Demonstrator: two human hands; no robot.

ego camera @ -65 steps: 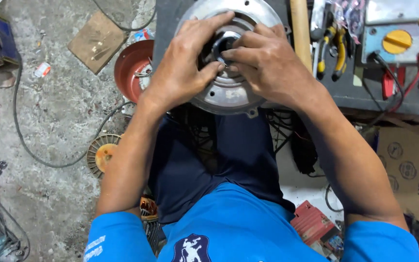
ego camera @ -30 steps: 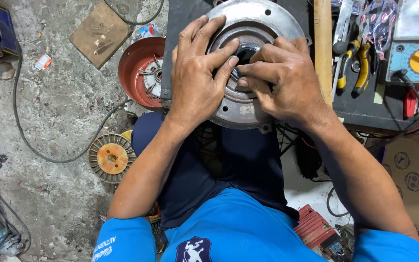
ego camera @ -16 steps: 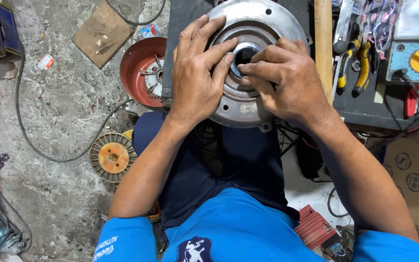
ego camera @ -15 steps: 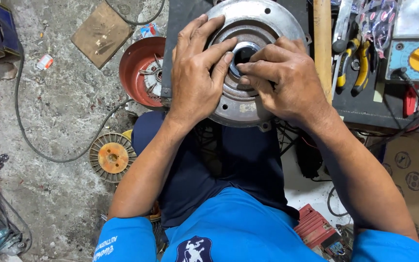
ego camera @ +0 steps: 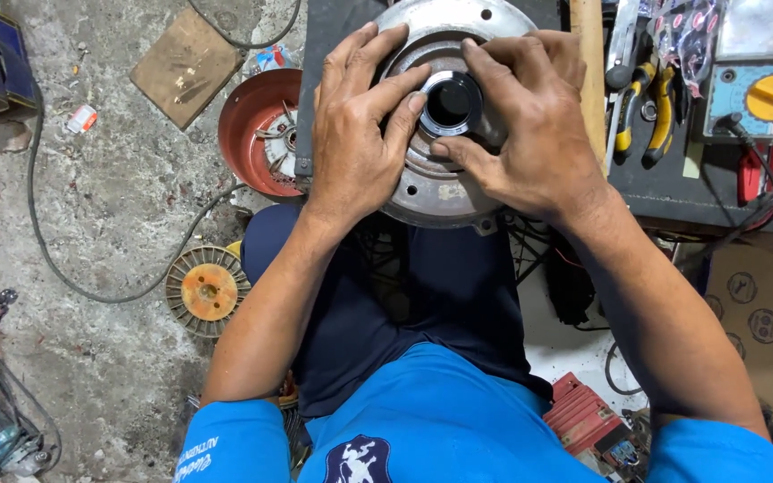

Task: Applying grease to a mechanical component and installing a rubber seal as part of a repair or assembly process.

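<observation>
Housing: cast-metal motor end cover (ego camera: 422, 192), probably heavy and rigid; best gripped by its rim.
Left hand (ego camera: 355, 148): spread flat, steadying it.
Right hand (ego camera: 530, 134): fingertips pressing the black bearing ring (ego camera: 451, 103).
Bench (ego camera: 673, 192): supports it.

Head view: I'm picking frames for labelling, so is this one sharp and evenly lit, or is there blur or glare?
Head view: sharp on both hands, left hand and right hand; soft even light, faint shadows; mild sheen on the round metal housing; edges bend slightly from the wide lens.
</observation>
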